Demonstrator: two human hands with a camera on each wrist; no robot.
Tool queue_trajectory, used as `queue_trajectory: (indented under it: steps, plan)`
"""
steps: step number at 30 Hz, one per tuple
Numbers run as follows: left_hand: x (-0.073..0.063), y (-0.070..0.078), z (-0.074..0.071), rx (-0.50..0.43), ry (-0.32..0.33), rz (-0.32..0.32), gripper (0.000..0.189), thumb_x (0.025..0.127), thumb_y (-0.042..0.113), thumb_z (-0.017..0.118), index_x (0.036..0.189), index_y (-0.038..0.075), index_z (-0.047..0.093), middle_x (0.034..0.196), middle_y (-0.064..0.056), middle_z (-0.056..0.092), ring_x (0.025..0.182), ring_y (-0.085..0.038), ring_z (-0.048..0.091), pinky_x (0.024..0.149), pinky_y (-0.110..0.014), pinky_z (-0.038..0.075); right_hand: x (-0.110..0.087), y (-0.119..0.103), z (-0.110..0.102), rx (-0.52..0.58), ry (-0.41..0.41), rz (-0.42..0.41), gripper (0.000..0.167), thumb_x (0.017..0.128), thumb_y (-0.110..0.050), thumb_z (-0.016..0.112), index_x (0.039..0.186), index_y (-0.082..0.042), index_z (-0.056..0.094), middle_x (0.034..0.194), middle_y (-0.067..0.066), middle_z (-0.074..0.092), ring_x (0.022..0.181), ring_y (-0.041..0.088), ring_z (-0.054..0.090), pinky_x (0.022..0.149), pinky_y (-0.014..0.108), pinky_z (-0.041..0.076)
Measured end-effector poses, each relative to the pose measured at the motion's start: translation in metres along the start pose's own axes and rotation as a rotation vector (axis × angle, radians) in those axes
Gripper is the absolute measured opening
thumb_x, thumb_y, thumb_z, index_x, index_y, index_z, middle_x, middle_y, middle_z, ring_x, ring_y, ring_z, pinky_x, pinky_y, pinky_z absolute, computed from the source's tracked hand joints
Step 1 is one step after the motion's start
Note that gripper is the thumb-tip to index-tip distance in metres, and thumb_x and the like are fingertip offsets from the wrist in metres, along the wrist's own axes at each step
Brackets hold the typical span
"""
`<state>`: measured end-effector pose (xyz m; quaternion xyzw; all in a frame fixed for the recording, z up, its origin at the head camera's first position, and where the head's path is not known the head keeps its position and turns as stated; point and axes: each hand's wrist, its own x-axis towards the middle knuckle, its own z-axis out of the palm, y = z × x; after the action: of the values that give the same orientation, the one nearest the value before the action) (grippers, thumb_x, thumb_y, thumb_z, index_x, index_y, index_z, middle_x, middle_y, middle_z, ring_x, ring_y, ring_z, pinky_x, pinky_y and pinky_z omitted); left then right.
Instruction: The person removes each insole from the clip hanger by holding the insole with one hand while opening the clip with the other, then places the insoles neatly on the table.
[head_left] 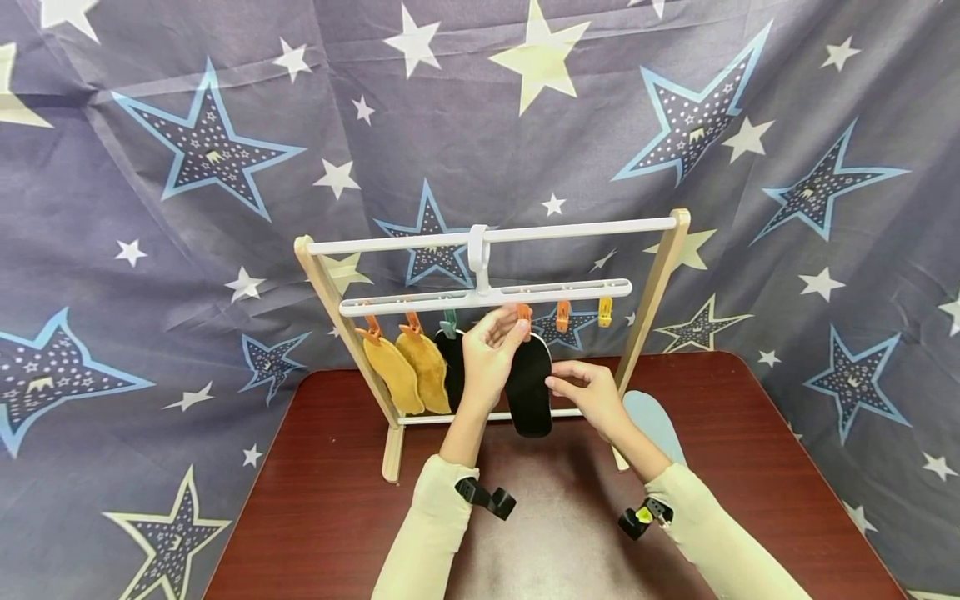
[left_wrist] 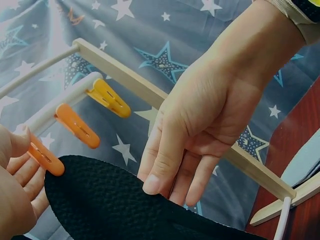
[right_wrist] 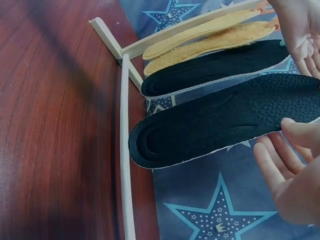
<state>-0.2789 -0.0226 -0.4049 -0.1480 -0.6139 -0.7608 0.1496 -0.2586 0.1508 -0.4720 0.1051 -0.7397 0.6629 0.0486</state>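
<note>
A black insole (head_left: 529, 387) hangs toe-up below the white clip hanger (head_left: 570, 291). At its top edge, my left hand (head_left: 486, 358) pinches an orange clip (left_wrist: 46, 156) between thumb and fingers. The clip's tip overlaps the insole's upper end in the left wrist view. My right hand (head_left: 592, 398) pinches the insole's right side edge, thumb on the near face and fingers behind. Left of it hangs another black insole (right_wrist: 215, 67) from a green clip (head_left: 448, 323), partly hidden behind my left hand. Two yellow insoles (head_left: 392, 375) hang from orange clips at the far left.
The hanger hooks over the top bar (head_left: 585, 230) of a wooden-legged rack standing on a red-brown table (head_left: 300, 517). Another orange clip (head_left: 562, 317) and a yellow clip (head_left: 605, 312) hang at right. A light blue insole (head_left: 654, 425) lies beside the rack's right foot. Star-patterned cloth (head_left: 465, 125) hangs behind.
</note>
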Motion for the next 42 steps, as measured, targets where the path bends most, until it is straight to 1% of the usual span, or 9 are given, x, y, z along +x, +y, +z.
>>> queue_trajectory:
  steps: [8,14,19,27,29,31,34,38,42]
  plan:
    - [0.0009,-0.0005,0.0014,-0.009,0.011,0.003,0.029,0.092,-0.003,0.070,0.118,-0.015,0.065,0.111,-0.034,0.070,0.080,-0.004,0.070,0.078,-0.018,0.059,0.0007,0.0010,0.0017,0.002,0.017,0.016,0.026,0.091,-0.004,0.075,0.113,0.010,0.072,0.110,0.031,0.072,0.090,0.029,0.076,0.076,0.022,0.062]
    - [0.0010,0.0016,0.0014,-0.008,0.015,0.002,0.029,0.091,-0.004,0.070,0.118,-0.014,0.065,0.111,-0.034,0.070,0.079,-0.004,0.069,0.076,-0.019,0.059,0.0004,0.0006,0.0024,0.020,0.020,0.023,0.025,0.092,-0.004,0.074,0.111,0.012,0.072,0.109,0.033,0.072,0.083,0.019,0.077,0.075,0.024,0.063]
    - [0.0012,0.0030,0.0011,-0.017,0.012,-0.010,0.029,0.092,-0.005,0.070,0.118,-0.015,0.065,0.111,-0.035,0.069,0.080,-0.005,0.069,0.076,-0.019,0.059,0.0005,0.0010,0.0033,0.051,0.015,0.030,0.024,0.092,-0.003,0.073,0.110,0.013,0.071,0.109,0.034,0.071,0.081,0.012,0.076,0.077,0.032,0.064]
    - [0.0030,0.0020,0.0003,-0.028,0.009,-0.021,0.029,0.090,-0.006,0.070,0.117,-0.015,0.066,0.111,-0.037,0.069,0.081,-0.005,0.070,0.075,-0.019,0.060,0.0001,0.0018,0.0035,0.075,0.009,0.039,0.025,0.093,-0.001,0.072,0.112,0.015,0.070,0.110,0.035,0.070,0.082,0.012,0.076,0.079,0.037,0.064]
    - [0.0030,0.0029,0.0001,-0.024,0.011,-0.022,0.029,0.090,-0.006,0.071,0.117,-0.014,0.066,0.111,-0.036,0.069,0.082,-0.005,0.070,0.076,-0.019,0.060,-0.0001,0.0018,0.0034,0.072,0.008,0.040,0.025,0.093,-0.002,0.072,0.112,0.015,0.070,0.110,0.035,0.070,0.082,0.012,0.076,0.079,0.037,0.064]
    - [0.0032,0.0036,-0.0002,-0.008,0.014,-0.022,0.028,0.089,-0.005,0.072,0.116,-0.014,0.067,0.110,-0.035,0.070,0.084,-0.005,0.070,0.077,-0.019,0.059,0.0000,0.0012,0.0034,0.070,0.009,0.041,0.025,0.093,-0.002,0.072,0.111,0.015,0.070,0.110,0.035,0.070,0.082,0.012,0.076,0.076,0.031,0.064]
    - [0.0036,0.0040,-0.0008,0.015,0.018,-0.021,0.028,0.089,-0.004,0.073,0.116,-0.013,0.068,0.110,-0.033,0.071,0.087,-0.006,0.069,0.079,-0.018,0.058,-0.0001,0.0004,0.0037,0.071,0.010,0.045,0.025,0.093,-0.002,0.072,0.111,0.014,0.070,0.110,0.035,0.070,0.082,0.012,0.076,0.077,0.033,0.064]
    - [0.0045,0.0031,-0.0011,0.025,0.019,-0.018,0.028,0.089,-0.003,0.074,0.115,-0.013,0.069,0.110,-0.033,0.071,0.089,-0.009,0.069,0.079,-0.017,0.058,0.0008,0.0024,0.0042,0.077,0.009,0.043,0.025,0.093,-0.002,0.072,0.111,0.015,0.070,0.110,0.035,0.070,0.083,0.012,0.076,0.082,0.043,0.063]
    - [0.0047,0.0029,-0.0017,0.026,0.023,-0.015,0.028,0.088,-0.002,0.075,0.114,-0.012,0.070,0.109,-0.033,0.071,0.090,-0.013,0.070,0.080,-0.018,0.058,0.0007,0.0022,0.0045,0.080,0.009,0.043,0.025,0.093,-0.002,0.072,0.111,0.015,0.070,0.110,0.035,0.070,0.083,0.013,0.076,0.080,0.040,0.064]
